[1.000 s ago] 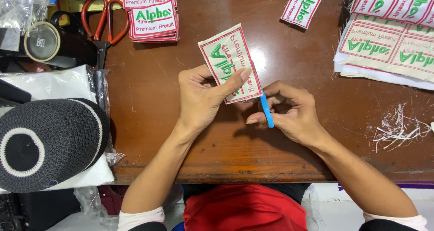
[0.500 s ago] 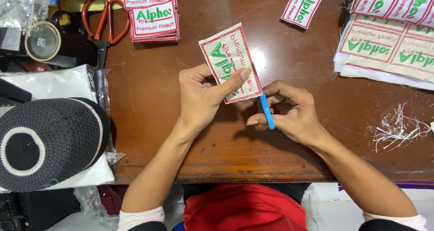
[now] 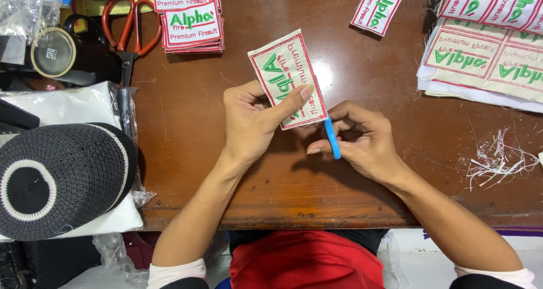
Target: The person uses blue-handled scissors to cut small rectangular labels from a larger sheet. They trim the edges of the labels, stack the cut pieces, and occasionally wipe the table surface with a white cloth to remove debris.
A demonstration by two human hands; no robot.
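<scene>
The left hand (image 3: pixel 251 122) pinched the white embroidered cloth patch (image 3: pixel 287 78), its long axis running far-left to near-right; the right hand (image 3: pixel 362 139), fingers curled round a blue-handled tool (image 3: pixel 332 139), sat at its near-right corner.

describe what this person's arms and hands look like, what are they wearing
Both forearms are bare. The left hand and right hand wear no gloves, and no rings or watch show. Pale, whitish sleeve cuffs sit near each elbow, left sleeve and right sleeve.

On the table (image 3: pixel 186 170), scissors (image 3: pixel 129 37) lie left of the stacked patches (image 3: pixel 189 17), a cap (image 3: pixel 56 178) nearer.
</scene>
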